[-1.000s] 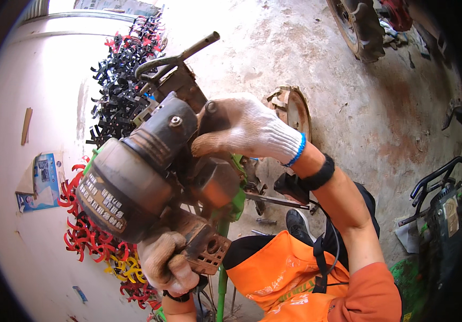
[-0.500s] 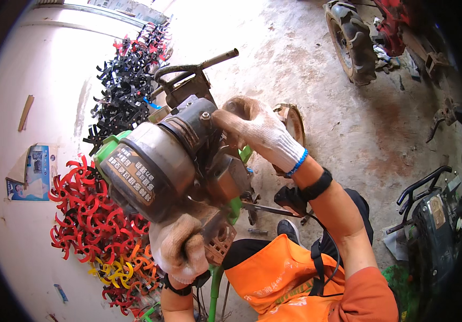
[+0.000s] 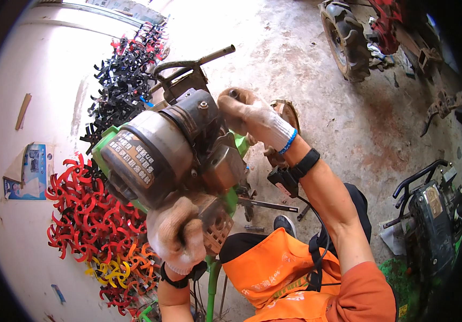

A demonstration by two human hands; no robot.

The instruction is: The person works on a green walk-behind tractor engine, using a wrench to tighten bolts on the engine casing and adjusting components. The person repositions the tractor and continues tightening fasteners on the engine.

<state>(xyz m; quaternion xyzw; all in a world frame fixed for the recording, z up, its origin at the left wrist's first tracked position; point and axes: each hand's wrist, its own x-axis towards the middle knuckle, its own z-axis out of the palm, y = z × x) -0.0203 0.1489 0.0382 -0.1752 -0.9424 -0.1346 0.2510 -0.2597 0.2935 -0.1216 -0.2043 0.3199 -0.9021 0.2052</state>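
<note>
A small engine with a dusty dark round cover and green trim takes up the middle. My left hand, in a soiled white knit glove, is curled against its lower edge, beside a rusty perforated metal guard. Whatever its fingers grip is hidden. In a matching glove with a blue cuff, my right hand is just right of the engine's black cylindrical housing. Its thumb and fingers are closed around a small dark part, of which only a round end shows.
Piles of red curved blades and black blades lie along the wall. A metal handlebar sticks out behind the engine. Farther right are a lugged tyre and another dark machine. A metal bar juts rightward below my right forearm.
My right hand has drawn slightly away from the black housing, and the dark round end now shows between its fingers. My left hand stays curled at the engine's lower edge.
</note>
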